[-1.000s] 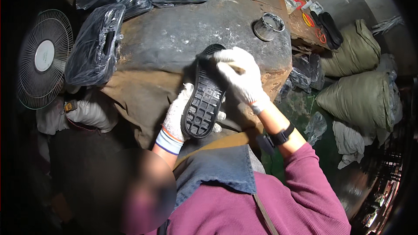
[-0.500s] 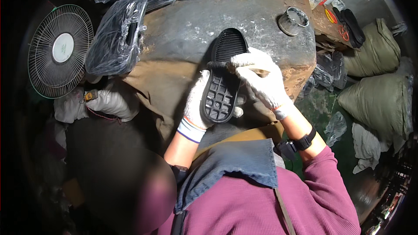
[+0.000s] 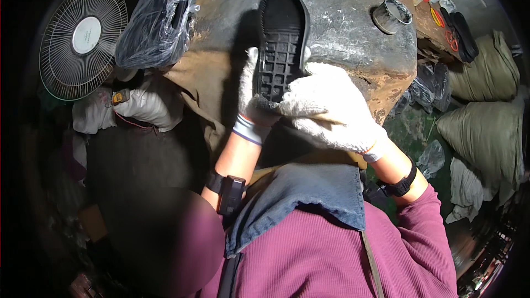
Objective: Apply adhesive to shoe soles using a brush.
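Note:
A black shoe sole [image 3: 282,55] lies lengthwise before me, its raised rim and grid of square hollows facing up. My left hand [image 3: 249,91], in a white knitted glove, is closed round its near part, thumb along the left edge and other fingers mostly hidden beneath. My right hand [image 3: 331,107], gloved alike, is closed at the sole's near end. From its fingers a dark, bristly brush head [image 3: 266,104] reaches across that end; the handle is mostly hidden in the glove.
Beyond the sole is a worn dark worktable [image 3: 342,11] bearing a crusted pot [image 3: 392,16] and plastic-wrapped black bundles [image 3: 160,19]. A fan [image 3: 85,36] stands left. Scissors [image 3: 451,38] lie right, above stuffed green sacks [image 3: 483,132].
The brush has moved from the middle of the sole to its near end, with my right hand. The sole appears higher in view and more upright; the surroundings have shifted slightly.

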Demonstrator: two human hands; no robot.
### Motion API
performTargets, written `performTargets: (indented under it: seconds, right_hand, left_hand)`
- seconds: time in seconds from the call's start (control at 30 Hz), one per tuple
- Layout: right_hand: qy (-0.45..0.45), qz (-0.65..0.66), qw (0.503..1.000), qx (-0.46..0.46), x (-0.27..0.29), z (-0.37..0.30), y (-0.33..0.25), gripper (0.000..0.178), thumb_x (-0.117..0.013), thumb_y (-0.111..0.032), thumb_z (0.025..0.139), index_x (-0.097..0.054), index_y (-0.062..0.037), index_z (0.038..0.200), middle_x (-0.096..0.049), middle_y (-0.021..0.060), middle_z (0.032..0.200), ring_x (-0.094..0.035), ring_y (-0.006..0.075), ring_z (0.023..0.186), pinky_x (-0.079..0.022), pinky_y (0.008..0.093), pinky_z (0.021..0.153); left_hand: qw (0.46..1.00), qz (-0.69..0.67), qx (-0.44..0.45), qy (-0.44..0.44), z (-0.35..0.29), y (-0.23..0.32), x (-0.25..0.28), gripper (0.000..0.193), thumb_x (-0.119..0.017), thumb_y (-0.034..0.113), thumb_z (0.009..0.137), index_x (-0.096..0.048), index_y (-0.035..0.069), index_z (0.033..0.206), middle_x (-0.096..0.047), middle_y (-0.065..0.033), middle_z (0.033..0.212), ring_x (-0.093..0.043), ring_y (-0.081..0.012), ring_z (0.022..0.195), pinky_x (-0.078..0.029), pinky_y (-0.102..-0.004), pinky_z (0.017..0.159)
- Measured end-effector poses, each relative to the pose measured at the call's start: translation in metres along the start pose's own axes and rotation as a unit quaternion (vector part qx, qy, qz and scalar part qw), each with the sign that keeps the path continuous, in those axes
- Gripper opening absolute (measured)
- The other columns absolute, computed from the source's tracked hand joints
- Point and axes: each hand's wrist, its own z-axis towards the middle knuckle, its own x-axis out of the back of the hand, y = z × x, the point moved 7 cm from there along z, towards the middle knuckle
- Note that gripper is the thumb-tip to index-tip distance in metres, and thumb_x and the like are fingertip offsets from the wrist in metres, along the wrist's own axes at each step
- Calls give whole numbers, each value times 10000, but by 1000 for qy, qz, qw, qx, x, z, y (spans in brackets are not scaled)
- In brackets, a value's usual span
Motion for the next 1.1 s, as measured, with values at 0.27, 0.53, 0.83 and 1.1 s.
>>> performTargets:
  seconds: [0.27, 0.53, 0.83, 1.1]
  right_hand:
    - [28, 198, 965, -172, 21, -33, 35, 171, -794, -188, 884, -806, -92, 1026, -790, 35, 1087, -728, 220, 1068, -425, 452, 1156]
    - [48, -17, 989, -141, 20, 7, 21, 188, -787, -174, 869, -797, -47, 1008, -792, 117, 975, -747, 214, 904, -584, 344, 844]
    - [6, -58, 997, -58, 16, 40, 45, 147, -754, -220, 850, -755, -111, 948, -737, 84, 773, -725, 308, 764, -572, 415, 723]
    - [13, -279, 959, 52, 23, 64, 72, 99, -768, -166, 811, -752, -145, 906, -709, 75, 749, -680, 321, 704, -536, 431, 702]
  left_hand:
    - [983, 159, -14, -95, -8, 41, -36, 881, -657, 557, 990, -402, -88, 1534, -558, -394, 1411, -679, -477, 1180, -573, -551, 1042]
    - [927, 362, -87, 39, -11, 48, -27, 577, -655, 328, 1058, -502, 13, 1516, -675, -114, 1340, -704, -189, 1108, -582, -306, 973]
    - [749, 638, -98, 150, -24, 52, 3, 285, -620, 191, 1066, -691, 49, 1303, -715, -95, 1238, -686, -211, 1154, -538, -344, 1020]
    - [877, 432, -37, 208, -20, 32, 14, 330, -577, 351, 1093, -694, 115, 1292, -731, -92, 1160, -726, -189, 957, -628, -355, 754]
